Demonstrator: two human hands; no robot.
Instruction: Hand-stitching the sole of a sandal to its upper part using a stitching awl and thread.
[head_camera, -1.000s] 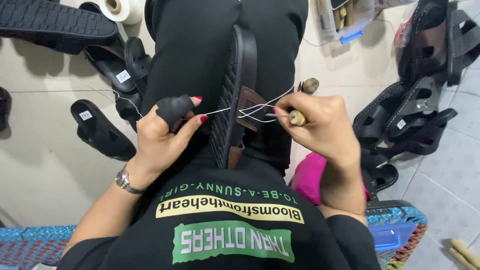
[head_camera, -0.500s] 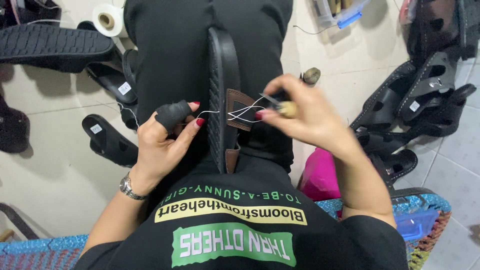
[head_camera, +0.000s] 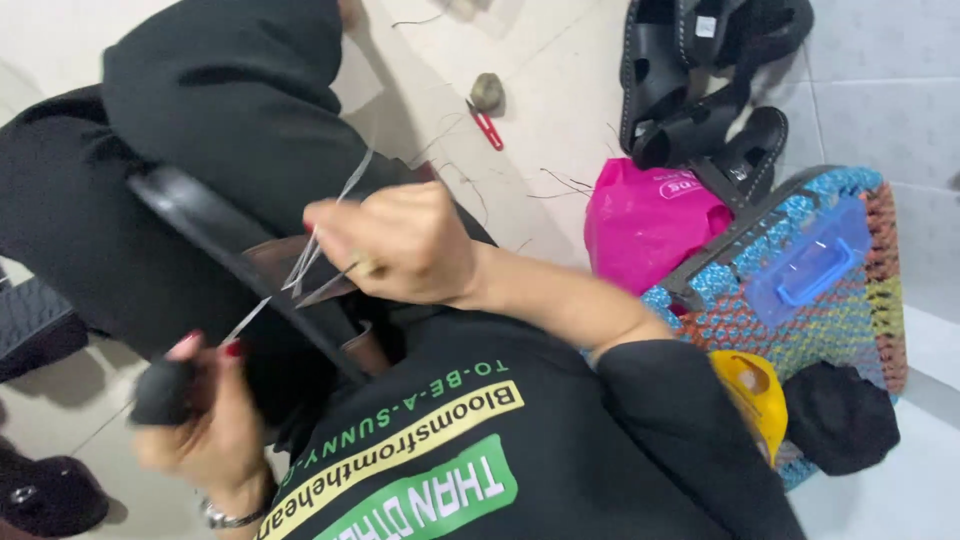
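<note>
Your right hand (head_camera: 405, 245) is closed into a fist over the upper edge of the black sandal sole (head_camera: 240, 270), gripping a small tool whose metal tip shows just below your knuckles, with pale thread (head_camera: 318, 240) running out from under it. Your left hand (head_camera: 205, 420) is pinched shut on the lower end of that thread, thumb and red-nailed fingers together, one finger capped in a black guard. The thread looks taut between the two hands.

The sole stands on edge across your lap, clamped between your knees, with a brown leather piece (head_camera: 290, 265) against it. Its long axis runs diagonally, from upper left down toward your waist at lower centre.

By my reading you are mid-stitch; how much of the seam is sewn I cannot tell (your right hand hides it).

Further out lie red snips (head_camera: 487, 125), a pink bag (head_camera: 650, 225), finished black sandals (head_camera: 700, 80) and a woven basket (head_camera: 850, 300).
</note>
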